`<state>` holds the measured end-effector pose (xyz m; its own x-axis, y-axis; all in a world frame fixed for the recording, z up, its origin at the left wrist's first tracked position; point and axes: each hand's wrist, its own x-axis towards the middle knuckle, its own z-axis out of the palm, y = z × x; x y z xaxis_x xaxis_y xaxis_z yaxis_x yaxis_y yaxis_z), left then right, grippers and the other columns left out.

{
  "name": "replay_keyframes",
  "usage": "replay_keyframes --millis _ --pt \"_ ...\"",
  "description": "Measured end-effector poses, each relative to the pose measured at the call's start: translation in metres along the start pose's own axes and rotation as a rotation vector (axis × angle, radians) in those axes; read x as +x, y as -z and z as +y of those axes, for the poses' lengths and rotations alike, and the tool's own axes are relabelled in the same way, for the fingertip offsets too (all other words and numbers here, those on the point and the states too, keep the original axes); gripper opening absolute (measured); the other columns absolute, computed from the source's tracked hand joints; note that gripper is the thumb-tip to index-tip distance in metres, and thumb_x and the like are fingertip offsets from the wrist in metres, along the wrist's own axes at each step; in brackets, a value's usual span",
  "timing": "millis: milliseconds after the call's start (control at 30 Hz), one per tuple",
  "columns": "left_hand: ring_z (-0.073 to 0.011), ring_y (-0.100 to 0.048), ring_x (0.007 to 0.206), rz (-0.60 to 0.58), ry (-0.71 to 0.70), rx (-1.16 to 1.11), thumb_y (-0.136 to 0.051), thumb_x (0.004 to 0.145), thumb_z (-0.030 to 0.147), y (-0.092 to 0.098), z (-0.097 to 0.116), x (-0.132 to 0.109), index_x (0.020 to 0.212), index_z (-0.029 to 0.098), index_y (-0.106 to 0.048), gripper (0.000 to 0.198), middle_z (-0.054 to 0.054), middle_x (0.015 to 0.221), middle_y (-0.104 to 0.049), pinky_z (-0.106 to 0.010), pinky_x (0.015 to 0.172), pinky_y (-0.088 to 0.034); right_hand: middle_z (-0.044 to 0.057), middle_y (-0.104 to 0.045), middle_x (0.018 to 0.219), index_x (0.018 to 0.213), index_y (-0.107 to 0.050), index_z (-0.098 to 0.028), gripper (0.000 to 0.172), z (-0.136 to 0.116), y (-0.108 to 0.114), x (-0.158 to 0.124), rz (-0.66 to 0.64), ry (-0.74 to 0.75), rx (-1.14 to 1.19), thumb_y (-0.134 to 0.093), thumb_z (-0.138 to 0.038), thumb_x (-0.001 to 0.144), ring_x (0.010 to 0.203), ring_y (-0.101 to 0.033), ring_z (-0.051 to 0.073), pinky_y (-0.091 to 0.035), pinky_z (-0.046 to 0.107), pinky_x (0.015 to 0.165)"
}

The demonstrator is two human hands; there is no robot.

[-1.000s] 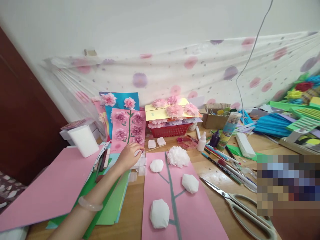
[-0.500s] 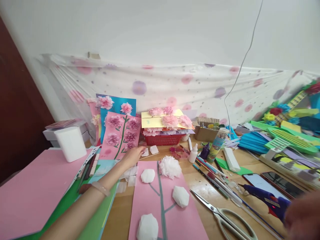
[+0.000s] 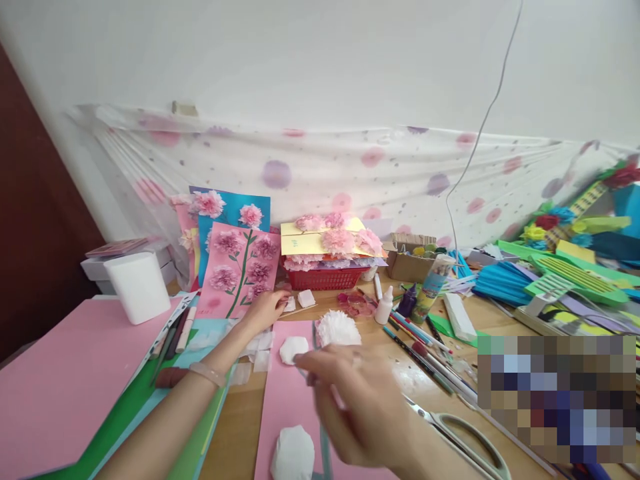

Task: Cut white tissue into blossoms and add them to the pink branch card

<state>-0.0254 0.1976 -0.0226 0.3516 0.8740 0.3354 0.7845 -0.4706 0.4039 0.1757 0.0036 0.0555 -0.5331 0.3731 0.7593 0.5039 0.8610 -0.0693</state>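
My left hand [image 3: 267, 311] reaches to the back of the pink sheet [image 3: 290, 407], its fingertips closed at the edge of a small white paper square [image 3: 289, 304]. A second white paper square [image 3: 307, 298] lies just right of it. My right hand [image 3: 360, 407], blurred, hangs over the sheet with loosely bent fingers apart and nothing seen in them. Its fingertips are near a white paper disc [image 3: 293, 350]; whether they touch it I cannot tell. A fluffy white paper flower [image 3: 339, 328] sits behind this hand, and another white disc [image 3: 293, 455] lies at the front.
Scissors [image 3: 465, 437] lie right of the sheet, partly behind my right arm. Brushes and pens [image 3: 420, 360], a white glue bottle [image 3: 385, 306] and a red basket [image 3: 325, 279] stand or lie beyond. A white container [image 3: 137, 288] is at left. A pixelated patch hides the lower right.
My right hand has come from the glue gun at the lower right to over the pink sheet, covering the right-hand disc. My left hand stays by the paper squares.
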Motion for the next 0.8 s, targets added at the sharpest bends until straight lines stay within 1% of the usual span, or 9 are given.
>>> replay_keyframes --millis 33,67,100,167,267,367,467,633,800 --pt "-0.0242 -0.068 0.098 0.006 -0.001 0.001 -0.053 0.082 0.02 -0.001 0.0 -0.001 0.108 0.016 -0.069 0.031 -0.011 0.109 -0.072 -0.032 0.088 -0.049 0.001 -0.057 0.061 0.096 -0.058 -0.013 0.026 0.005 -0.013 0.005 -0.022 0.087 -0.056 -0.038 -0.007 0.082 0.047 -0.048 0.012 -0.033 0.024 0.043" --pt "-0.025 -0.068 0.097 0.009 -0.003 0.003 -0.057 0.079 0.022 -0.002 0.0 -0.001 0.107 0.016 -0.07 0.031 -0.011 0.108 -0.073 -0.032 0.087 -0.049 -0.001 -0.055 0.056 0.09 -0.059 -0.014 0.025 0.01 -0.026 0.005 -0.043 0.166 -0.112 -0.037 -0.006 0.08 0.042 -0.043 0.012 -0.029 0.025 0.041" --pt "-0.0257 -0.068 0.097 0.011 -0.006 0.004 -0.06 0.077 0.023 -0.003 0.0 -0.001 0.106 0.016 -0.07 0.032 -0.011 0.107 -0.073 -0.033 0.087 -0.049 -0.002 -0.054 0.054 0.085 -0.059 -0.015 0.024 0.015 -0.038 0.002 -0.062 0.184 -0.15 -0.037 -0.007 0.079 0.04 -0.041 0.012 -0.026 0.026 0.04" --pt "-0.0263 -0.067 0.099 0.016 -0.01 0.009 -0.063 0.074 0.021 -0.005 -0.001 -0.001 0.106 0.015 -0.07 0.033 -0.012 0.108 -0.072 -0.034 0.089 -0.049 -0.002 -0.053 0.052 0.08 -0.059 -0.016 0.022 0.023 -0.059 -0.01 -0.146 0.183 -0.162 -0.038 -0.009 0.077 0.039 -0.039 0.012 -0.023 0.027 0.04" --pt "-0.0248 -0.067 0.099 0.023 -0.011 0.011 -0.059 0.078 0.017 -0.008 -0.003 0.001 0.106 0.014 -0.069 0.03 -0.013 0.108 -0.072 -0.034 0.09 -0.048 -0.003 -0.054 0.05 0.073 -0.058 -0.017 0.017 0.029 -0.078 -0.031 -0.285 0.145 -0.181 -0.042 -0.012 0.075 0.038 -0.038 0.012 -0.019 0.027 0.04" --pt "-0.0227 -0.068 0.097 0.017 -0.016 0.009 -0.053 0.083 0.018 -0.008 -0.004 0.002 0.105 0.015 -0.069 0.027 -0.011 0.107 -0.073 -0.031 0.088 -0.049 -0.003 -0.055 0.051 0.071 -0.056 -0.018 0.013 0.03 -0.084 -0.039 -0.409 0.108 -0.188 -0.044 -0.014 0.073 0.038 -0.038 0.011 -0.016 0.028 0.04" --pt "-0.0223 -0.069 0.096 0.008 -0.034 0.023 -0.051 0.085 0.019 -0.006 -0.004 0.002 0.104 0.015 -0.069 0.026 -0.011 0.105 -0.073 -0.029 0.085 -0.051 -0.002 -0.058 0.054 0.074 -0.057 -0.018 0.013 0.03 -0.085 -0.039 -0.485 0.059 -0.171 -0.044 -0.015 0.075 0.041 -0.041 0.011 -0.017 0.028 0.042" --pt "-0.0247 -0.069 0.093 0.032 -0.095 0.087 -0.051 0.083 0.015 -0.005 -0.001 0.003 0.103 0.015 -0.07 0.027 -0.012 0.104 -0.074 -0.033 0.084 -0.05 0.0 -0.062 0.057 0.085 -0.061 -0.019 0.02 0.03 -0.084 -0.038 -0.525 -0.019 -0.118 -0.043 -0.016 0.076 0.045 -0.046 0.012 -0.018 0.027 0.044" --pt "-0.0247 -0.066 0.094 0.125 -0.163 0.115 -0.054 0.079 0.011 -0.008 -0.001 0.001 0.099 0.018 -0.069 0.026 -0.009 0.098 -0.074 -0.038 0.089 -0.047 0.001 -0.064 0.058 0.09 -0.062 -0.019 0.023 0.032 -0.085 -0.04 -0.537 -0.076 -0.069 -0.044 -0.016 0.076 0.046 -0.049 0.013 -0.019 0.027 0.046"
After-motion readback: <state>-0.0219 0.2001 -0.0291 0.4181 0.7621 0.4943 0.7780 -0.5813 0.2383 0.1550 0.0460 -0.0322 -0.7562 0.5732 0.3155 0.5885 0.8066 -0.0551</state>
